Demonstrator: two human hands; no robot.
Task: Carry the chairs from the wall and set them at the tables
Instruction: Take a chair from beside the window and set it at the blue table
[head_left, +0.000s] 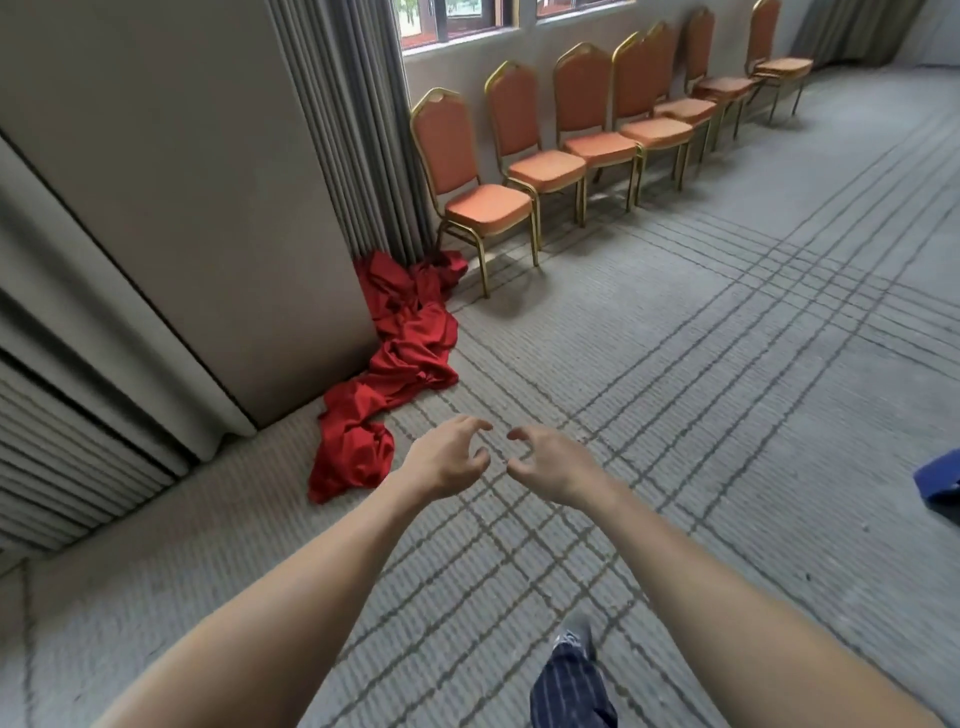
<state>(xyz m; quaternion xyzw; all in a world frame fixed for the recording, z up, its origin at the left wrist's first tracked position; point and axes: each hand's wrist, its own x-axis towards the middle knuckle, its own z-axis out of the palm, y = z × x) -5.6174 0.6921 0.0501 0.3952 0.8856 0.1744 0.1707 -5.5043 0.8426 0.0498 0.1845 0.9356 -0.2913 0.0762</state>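
Several orange padded chairs with gold metal frames stand in a row along the wall under the windows; the nearest chair (475, 176) is at the left end, and the farthest (776, 52) looks like a stack. Both my arms reach forward over the carpet, well short of the chairs. My left hand (449, 457) and my right hand (545, 462) hover side by side with fingers loosely curled, holding nothing, fingertips nearly meeting.
A crumpled red cloth (400, 364) lies on the carpet at the foot of a wall pillar and grey curtain (358, 130), just left of the nearest chair. A blue object (940, 480) shows at the right edge. My striped trouser leg and shoe (574, 675) step forward.
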